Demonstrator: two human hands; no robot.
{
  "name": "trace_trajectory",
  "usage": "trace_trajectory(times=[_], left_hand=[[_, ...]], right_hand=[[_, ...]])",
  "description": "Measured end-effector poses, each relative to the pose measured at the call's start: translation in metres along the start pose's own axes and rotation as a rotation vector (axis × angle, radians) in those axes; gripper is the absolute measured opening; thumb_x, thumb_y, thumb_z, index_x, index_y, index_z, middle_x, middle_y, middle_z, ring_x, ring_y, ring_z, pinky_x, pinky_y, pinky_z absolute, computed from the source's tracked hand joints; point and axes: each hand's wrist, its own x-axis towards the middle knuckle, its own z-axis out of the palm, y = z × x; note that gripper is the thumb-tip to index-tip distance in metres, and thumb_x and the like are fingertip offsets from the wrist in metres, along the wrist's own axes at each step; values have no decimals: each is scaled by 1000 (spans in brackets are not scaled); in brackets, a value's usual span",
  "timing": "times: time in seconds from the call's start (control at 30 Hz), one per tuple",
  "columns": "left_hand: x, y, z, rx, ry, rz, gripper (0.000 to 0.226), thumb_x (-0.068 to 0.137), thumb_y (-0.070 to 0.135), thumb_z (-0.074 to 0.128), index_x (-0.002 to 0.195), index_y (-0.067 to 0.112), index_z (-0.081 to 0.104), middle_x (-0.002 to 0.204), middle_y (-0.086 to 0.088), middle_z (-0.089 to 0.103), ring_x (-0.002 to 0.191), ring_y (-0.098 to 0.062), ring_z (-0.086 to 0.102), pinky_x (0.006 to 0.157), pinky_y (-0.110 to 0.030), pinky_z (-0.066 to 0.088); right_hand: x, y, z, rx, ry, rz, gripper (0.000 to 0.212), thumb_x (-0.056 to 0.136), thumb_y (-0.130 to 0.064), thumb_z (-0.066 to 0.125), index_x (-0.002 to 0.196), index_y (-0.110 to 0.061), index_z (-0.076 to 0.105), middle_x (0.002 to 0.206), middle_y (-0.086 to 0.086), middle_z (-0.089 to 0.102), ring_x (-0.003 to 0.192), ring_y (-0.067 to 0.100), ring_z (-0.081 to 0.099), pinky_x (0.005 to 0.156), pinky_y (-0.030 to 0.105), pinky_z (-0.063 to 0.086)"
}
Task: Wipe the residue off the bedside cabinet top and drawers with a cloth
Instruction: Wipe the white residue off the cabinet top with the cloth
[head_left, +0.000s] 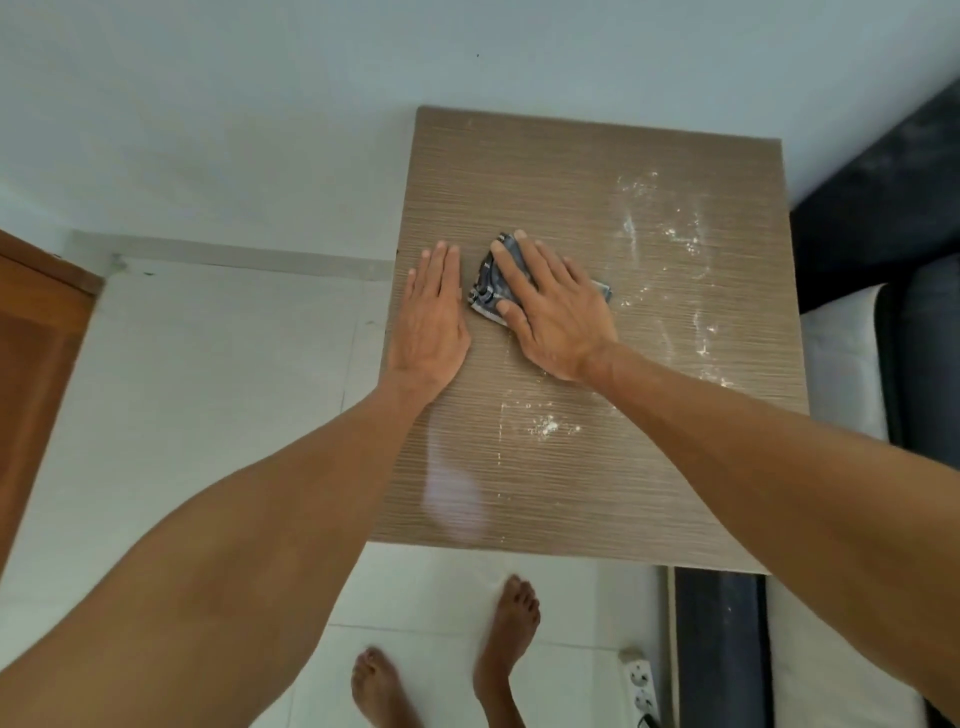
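The bedside cabinet top (582, 493) is a brown wood-grain slab seen from above. White powdery residue (670, 244) streaks its right half, and a smaller patch (543, 427) lies near the middle front. A folded blue-grey cloth (488, 286) lies near the centre of the top. My right hand (550, 306) presses flat on the cloth, fingers spread over it. My left hand (431, 322) rests flat on the bare wood just left of the cloth, palm down, holding nothing. The drawers are hidden below the top.
A pale wall stands behind the cabinet. A dark bed frame (872, 218) with white bedding (841, 358) adjoins the right side. A brown wooden door (36, 374) is at far left. White floor tiles, my bare feet (506, 639) and a power strip (641, 691) lie below the front edge.
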Motion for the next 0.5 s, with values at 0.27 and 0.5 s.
trace_trajectory(times=[0.27,0.5], left_hand=[[-3,-7,-6,14,-62,86,49,103,9,28,151,5,19,160,-14,16,149,-29,9,120,-38,5],[-28,-2,-6,85,-114,95,50,104,18,23,151,4,15,161,-14,11,149,-29,6,121,-41,5]], right_hand=[[-84,-55,11,24,-3,-26,60,103,-45,16,157,-18,12,162,12,19,145,30,28,114,44,28],[-148,-99,22,42,49,-138,58,102,-42,34,154,-19,26,156,12,33,125,32,45,93,43,36]])
